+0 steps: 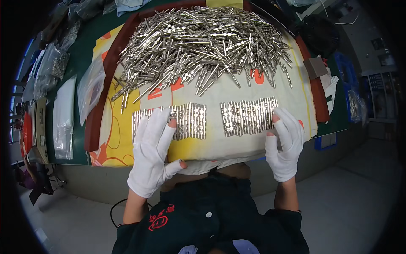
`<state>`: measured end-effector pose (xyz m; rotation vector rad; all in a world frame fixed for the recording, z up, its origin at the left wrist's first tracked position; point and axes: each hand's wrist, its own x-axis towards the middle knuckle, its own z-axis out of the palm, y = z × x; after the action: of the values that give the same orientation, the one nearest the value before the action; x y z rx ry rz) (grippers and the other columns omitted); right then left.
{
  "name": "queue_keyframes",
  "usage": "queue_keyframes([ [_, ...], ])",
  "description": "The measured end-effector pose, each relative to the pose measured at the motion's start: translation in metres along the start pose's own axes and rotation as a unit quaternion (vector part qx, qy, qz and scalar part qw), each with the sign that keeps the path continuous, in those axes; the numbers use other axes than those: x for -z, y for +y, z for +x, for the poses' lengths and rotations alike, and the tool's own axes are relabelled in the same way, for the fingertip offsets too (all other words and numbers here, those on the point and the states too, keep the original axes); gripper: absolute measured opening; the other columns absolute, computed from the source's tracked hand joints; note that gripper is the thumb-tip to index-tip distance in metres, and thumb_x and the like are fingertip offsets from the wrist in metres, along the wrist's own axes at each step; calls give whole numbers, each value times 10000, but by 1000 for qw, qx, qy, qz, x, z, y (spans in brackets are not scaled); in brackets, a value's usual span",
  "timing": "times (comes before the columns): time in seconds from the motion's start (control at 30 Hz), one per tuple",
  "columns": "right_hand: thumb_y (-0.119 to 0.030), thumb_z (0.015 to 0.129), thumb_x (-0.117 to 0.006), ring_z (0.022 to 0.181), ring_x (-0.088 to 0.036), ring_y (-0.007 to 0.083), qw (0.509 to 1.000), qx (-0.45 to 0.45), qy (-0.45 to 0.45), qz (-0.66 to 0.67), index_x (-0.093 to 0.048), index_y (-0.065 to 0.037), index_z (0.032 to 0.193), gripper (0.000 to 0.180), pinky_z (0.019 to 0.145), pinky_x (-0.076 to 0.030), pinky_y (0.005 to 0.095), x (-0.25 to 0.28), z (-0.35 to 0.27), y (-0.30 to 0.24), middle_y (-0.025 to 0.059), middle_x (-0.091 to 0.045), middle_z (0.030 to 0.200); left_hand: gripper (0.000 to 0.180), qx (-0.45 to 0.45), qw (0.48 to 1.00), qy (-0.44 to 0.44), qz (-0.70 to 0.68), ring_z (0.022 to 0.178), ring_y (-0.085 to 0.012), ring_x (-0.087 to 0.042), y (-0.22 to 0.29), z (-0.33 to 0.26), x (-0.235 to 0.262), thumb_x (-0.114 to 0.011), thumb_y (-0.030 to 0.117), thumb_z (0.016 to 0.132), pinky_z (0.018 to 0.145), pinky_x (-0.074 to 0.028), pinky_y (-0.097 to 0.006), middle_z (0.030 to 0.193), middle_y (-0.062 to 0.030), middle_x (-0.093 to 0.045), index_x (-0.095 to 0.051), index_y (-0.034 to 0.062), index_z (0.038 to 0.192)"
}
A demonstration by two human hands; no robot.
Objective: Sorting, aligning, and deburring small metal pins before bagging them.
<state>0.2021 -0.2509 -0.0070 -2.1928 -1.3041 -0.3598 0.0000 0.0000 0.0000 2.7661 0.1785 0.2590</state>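
Left grip (150,155) over left rods (189,122), right grip (288,148) at edge of right rods (248,117)

Left hand (148,158), in a white glove (146,178), is palm down, fingers extended forward, thumb spread out to the right of the palm. Right hand (287,148), in a matching glove (283,167), presents its back, fingers slightly bent, thumb and index finger apart. Bare thumb and index tips protrude on each hand. Left forearm (134,208) and right forearm (286,195) extend behind their respective hands, skin exposed below the wrist.
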Motion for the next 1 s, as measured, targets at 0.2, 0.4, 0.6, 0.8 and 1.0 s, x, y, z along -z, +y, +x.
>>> queue_keyframes([
  [0.2,-122,687,-696,1209,-479,416,989,43,-124,74,-547,67,1153,524,973,-402,512,-31,2,-57,206,-512,1294,768,5,1000,-18,9,1332,-426,-373,-1,-8,-4,-506,587,886,1103,-240,-529,1434,-214,-413,-432,15,1394],
  [0.4,-228,745,-705,1310,-402,374,960,106,-244,84,-540,63,1219,580,1075,-314,501,-44,16,-93,203,-468,1367,692,25,998,49,27,1301,-384,-418,-16,-23,-2,-509,540,910,1094,-264,-520,1418,-182,-438,-452,36,1382],
  [0.6,-301,742,-730,1318,-384,381,939,147,-281,134,-519,71,1242,658,1091,-293,492,-65,29,-113,223,-439,1392,592,73,988,124,54,1249,-354,-474,-31,-38,-3,-548,480,917,1059,-321,-532,1348,-156,-497,-495,62,1333],
  [0.8,-370,737,-731,1334,-354,387,936,137,-306,110,-482,83,1290,757,1101,-279,492,-68,34,-117,241,-407,1413,478,124,969,208,43,989,-314,-562,-42,-43,-8,-631,342,908,875,-418,-413,1141,-145,-587,-545,45,1273],
  [1.0,-304,722,-721,1298,-396,388,946,123,-268,134,-513,62,1248,674,1069,-310,493,-65,25,-113,216,-452,1373,400,154,954,256,9,919,-303,-557,-46,-46,-16,-679,250,873,838,-417,-400,1038,-140,-587,-595,42,1204],
])
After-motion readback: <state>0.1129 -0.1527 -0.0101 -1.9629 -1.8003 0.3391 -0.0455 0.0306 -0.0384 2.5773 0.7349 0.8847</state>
